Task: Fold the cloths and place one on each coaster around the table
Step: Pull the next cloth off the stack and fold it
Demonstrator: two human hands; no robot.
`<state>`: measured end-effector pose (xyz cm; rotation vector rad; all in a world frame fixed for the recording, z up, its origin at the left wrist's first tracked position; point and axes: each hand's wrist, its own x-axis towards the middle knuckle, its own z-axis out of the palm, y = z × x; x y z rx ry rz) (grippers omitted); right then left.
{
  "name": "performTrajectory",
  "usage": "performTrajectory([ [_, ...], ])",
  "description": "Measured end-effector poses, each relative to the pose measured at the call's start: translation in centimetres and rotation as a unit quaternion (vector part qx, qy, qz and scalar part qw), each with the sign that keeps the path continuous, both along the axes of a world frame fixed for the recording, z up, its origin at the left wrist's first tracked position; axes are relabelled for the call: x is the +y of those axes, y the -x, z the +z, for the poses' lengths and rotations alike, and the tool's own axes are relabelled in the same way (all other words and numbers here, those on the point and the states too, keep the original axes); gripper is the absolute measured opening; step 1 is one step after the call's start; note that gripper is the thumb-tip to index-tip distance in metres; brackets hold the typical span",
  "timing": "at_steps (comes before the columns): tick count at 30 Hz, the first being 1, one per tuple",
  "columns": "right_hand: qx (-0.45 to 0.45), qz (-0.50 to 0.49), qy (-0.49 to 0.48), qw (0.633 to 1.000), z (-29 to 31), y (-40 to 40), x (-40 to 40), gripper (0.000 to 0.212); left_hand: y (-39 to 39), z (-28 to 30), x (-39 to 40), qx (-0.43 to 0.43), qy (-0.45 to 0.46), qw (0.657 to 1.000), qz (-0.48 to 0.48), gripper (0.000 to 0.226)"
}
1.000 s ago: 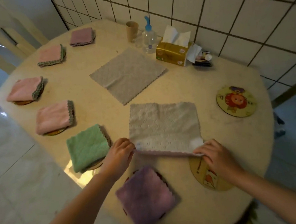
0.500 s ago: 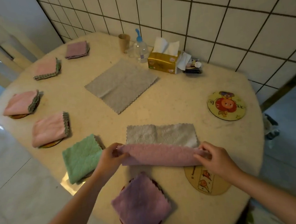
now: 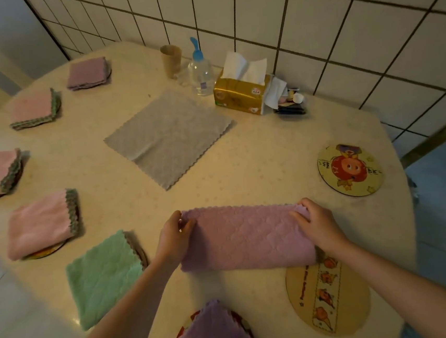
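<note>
Table (image 3: 256, 160) with cloths, coasters, tissues

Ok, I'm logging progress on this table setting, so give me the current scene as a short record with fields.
in hands: pink cloth, folded in half into a long strip
left hand: pinches the strip's left end
right hand: grips its right end
bare coasters: vegetable coaster, pig coaster
unfolded: grey cloth, flat mid-table
placed: six folded cloths, among them green cloth
</note>
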<state>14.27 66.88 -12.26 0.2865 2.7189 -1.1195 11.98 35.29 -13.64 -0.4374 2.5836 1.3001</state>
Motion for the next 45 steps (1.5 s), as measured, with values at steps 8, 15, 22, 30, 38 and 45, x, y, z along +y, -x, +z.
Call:
performTrajectory([
  [8,-0.024,0.008,-0.052,0.998,-1.7,1.3,0.0,0.024,0.7,-0.4,0.4,-0.011,0.061,0.998,-0.012,0.013],
  [15,-0.037,-0.016,-0.057,0.998,-2.0,2.2,0.0,0.036,0.0,0.1,0.7,0.001,0.111,0.994,-0.01,0.009],
  [22,-0.076,-0.125,0.077,0.986,-0.1,0.2,1.0,0.036,-3.8,1.3,0.7,-0.025,0.052,0.998,0.028,0.062],
  [30,0.171,0.323,-0.25,0.897,0.1,-8.2,-0.5,0.065,-10.0,-0.2,3.8,0.182,0.194,0.917,-0.297,0.051],
  [38,0.105,0.378,-0.321,0.862,-0.7,-9.5,1.4,0.092,-13.0,-0.8,4.3,0.089,0.29,0.895,-0.326,0.053],
  [45,0.069,0.396,-0.315,0.86,0.5,-7.9,0.0,0.074,-13.1,0.2,2.6,0.054,0.315,0.926,-0.201,0.057],
])
